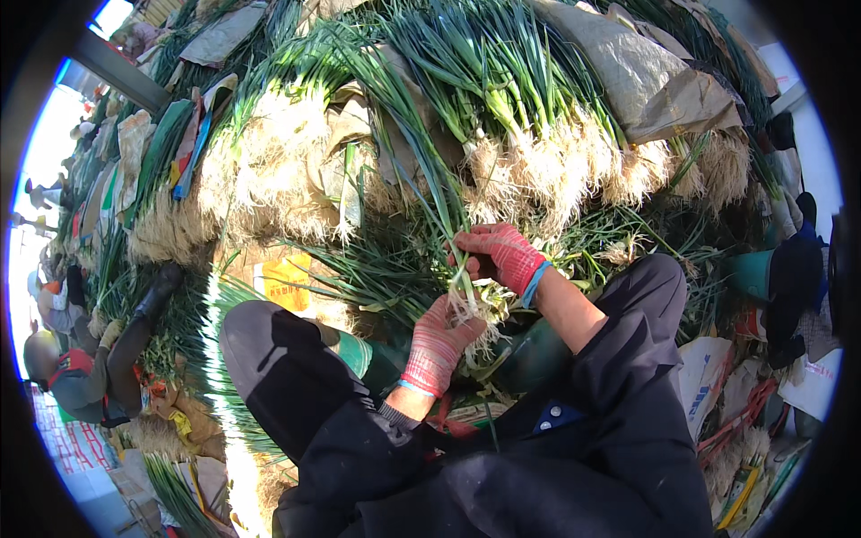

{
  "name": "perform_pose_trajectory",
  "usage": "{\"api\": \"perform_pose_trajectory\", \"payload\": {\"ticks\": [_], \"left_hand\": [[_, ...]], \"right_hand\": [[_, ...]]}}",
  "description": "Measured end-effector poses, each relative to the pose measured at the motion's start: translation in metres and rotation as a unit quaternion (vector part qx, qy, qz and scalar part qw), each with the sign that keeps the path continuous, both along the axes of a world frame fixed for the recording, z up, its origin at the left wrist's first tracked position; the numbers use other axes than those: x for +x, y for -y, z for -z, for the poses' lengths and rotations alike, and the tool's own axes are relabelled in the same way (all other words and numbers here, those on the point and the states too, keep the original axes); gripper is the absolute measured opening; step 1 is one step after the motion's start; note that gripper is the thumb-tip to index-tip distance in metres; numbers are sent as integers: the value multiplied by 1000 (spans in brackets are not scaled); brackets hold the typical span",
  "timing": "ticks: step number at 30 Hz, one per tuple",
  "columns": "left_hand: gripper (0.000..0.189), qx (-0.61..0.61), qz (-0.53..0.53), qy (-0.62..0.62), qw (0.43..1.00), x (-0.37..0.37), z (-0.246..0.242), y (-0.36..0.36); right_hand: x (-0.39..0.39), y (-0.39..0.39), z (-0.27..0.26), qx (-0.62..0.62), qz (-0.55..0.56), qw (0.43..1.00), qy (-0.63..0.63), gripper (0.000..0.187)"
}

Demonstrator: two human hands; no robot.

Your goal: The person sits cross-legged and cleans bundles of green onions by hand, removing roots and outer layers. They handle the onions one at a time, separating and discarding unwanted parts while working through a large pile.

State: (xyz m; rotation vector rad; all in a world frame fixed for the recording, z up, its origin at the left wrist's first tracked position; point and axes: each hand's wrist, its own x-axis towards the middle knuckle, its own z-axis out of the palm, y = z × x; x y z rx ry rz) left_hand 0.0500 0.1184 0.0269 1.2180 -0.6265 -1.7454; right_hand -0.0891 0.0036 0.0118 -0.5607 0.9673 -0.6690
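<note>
Both of my hands wear red-and-white knitted gloves with blue cuffs. My left hand (437, 343) is closed around the root end of a few green onions (459, 269), whose pale roots hang beside its fingers. Higher up the same stalks, my right hand (501, 259) pinches them between thumb and fingers. Their long green leaves lean up and to the left, across the heap in front. Beneath and around the hands lie loose leaves and peeled scraps (501, 296).
A large heap of green onions (531, 134) with bushy roots spans the front, partly under tan sheets (646, 81). Cut leaves (377, 276) and a yellow printed bag (284, 279) lie before my knees. A co-worker (81, 376) sits at left; another person (794, 282) is at right.
</note>
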Motion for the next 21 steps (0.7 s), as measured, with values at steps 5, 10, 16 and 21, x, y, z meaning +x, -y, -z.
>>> {"api": "perform_pose_trajectory", "payload": {"ticks": [5,10,16,21], "left_hand": [[41,11,-61,44,997,6,12,2],[36,13,-106,96,990,14,30,9],[26,-54,-215,142,965,39,49,35],[26,76,-184,-103,975,57,50,45]], "right_hand": [[-11,-14,5,-67,-91,982,-150,18],[-19,-22,-3,-103,-185,963,-166,25],[-18,-57,-16,-139,-610,736,-260,23],[-26,-49,-8,-246,-652,521,-492,38]]}}
